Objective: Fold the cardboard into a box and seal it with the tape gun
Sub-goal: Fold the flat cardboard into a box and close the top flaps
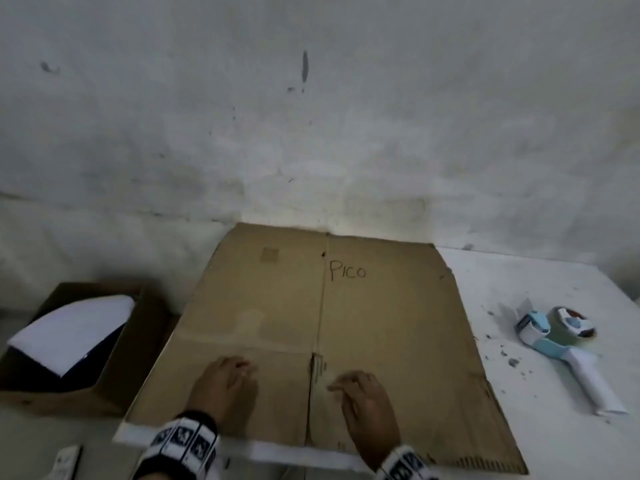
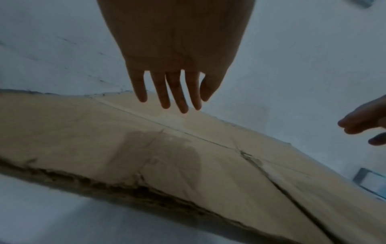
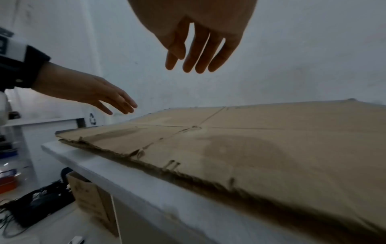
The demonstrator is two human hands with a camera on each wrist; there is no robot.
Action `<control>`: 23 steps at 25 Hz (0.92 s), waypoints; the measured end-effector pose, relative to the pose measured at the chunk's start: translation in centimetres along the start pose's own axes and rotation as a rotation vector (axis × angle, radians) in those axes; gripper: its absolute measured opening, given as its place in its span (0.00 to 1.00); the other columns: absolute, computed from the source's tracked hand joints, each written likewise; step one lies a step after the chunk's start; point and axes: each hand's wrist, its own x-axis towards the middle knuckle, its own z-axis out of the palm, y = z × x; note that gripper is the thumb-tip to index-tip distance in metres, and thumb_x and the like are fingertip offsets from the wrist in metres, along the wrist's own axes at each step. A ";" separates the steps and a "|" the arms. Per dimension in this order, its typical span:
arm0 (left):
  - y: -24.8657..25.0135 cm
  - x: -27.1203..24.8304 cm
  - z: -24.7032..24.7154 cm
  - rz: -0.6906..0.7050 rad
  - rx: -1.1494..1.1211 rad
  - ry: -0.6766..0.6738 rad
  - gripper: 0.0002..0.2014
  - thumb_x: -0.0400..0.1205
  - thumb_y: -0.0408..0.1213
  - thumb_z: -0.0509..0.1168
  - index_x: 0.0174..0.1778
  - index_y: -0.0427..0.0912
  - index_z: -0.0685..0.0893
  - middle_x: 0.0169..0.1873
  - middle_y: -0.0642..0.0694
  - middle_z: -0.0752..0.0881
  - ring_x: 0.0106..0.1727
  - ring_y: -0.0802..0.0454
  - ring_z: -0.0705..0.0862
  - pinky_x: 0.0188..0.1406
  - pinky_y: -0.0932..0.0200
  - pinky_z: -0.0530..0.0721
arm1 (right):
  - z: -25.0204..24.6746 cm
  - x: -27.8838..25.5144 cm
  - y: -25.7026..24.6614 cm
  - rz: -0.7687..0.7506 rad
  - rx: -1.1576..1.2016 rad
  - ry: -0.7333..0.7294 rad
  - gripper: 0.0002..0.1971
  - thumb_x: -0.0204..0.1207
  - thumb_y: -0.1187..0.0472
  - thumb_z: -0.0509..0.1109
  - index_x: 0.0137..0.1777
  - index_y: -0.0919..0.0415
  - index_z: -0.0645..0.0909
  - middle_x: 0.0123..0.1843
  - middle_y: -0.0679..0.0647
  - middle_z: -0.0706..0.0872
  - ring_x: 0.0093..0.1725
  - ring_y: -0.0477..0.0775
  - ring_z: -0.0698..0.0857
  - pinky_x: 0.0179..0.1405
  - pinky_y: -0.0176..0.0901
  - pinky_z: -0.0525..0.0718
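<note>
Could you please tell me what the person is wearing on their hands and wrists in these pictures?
Both the left hand and the right hand are bare, with no gloves. Each wrist carries a white band printed with square black markers, over a dark cuff.

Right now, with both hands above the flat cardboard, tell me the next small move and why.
Probably lower both hands and grip the cardboard's near edge to lift it open. It lies flat and unfolded on the table, the left hand and right hand hover open, and the tape gun isn't needed yet.
</note>
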 end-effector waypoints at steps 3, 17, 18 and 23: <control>-3.3 1.2 -0.1 -0.178 0.104 -0.090 0.18 0.83 0.40 0.58 0.69 0.45 0.76 0.70 0.40 0.74 0.71 0.43 0.72 0.70 0.55 0.70 | 2.8 2.6 -1.4 -0.045 -0.054 -0.103 0.16 0.68 0.62 0.58 0.48 0.45 0.83 0.48 0.47 0.87 0.49 0.45 0.80 0.38 0.34 0.83; -7.6 3.3 -2.9 -0.647 0.125 0.096 0.36 0.74 0.49 0.69 0.74 0.42 0.63 0.69 0.32 0.67 0.71 0.33 0.66 0.68 0.39 0.69 | 14.3 11.7 -4.7 0.153 -0.248 -0.934 0.38 0.79 0.40 0.58 0.83 0.43 0.42 0.86 0.51 0.35 0.84 0.60 0.36 0.80 0.67 0.37; -7.7 3.5 -3.1 -0.667 0.085 0.116 0.36 0.72 0.48 0.70 0.73 0.41 0.63 0.68 0.31 0.69 0.70 0.33 0.68 0.68 0.40 0.70 | 14.7 11.5 -4.6 0.154 -0.266 -0.945 0.39 0.79 0.38 0.56 0.83 0.42 0.39 0.86 0.51 0.33 0.84 0.60 0.34 0.79 0.68 0.35; -9.9 4.7 -4.1 -0.805 -0.265 0.146 0.31 0.69 0.47 0.74 0.63 0.33 0.76 0.59 0.32 0.82 0.61 0.35 0.80 0.65 0.46 0.78 | 15.2 11.2 -4.4 0.142 -0.329 -0.951 0.40 0.78 0.34 0.52 0.83 0.44 0.36 0.85 0.52 0.32 0.84 0.61 0.32 0.78 0.68 0.32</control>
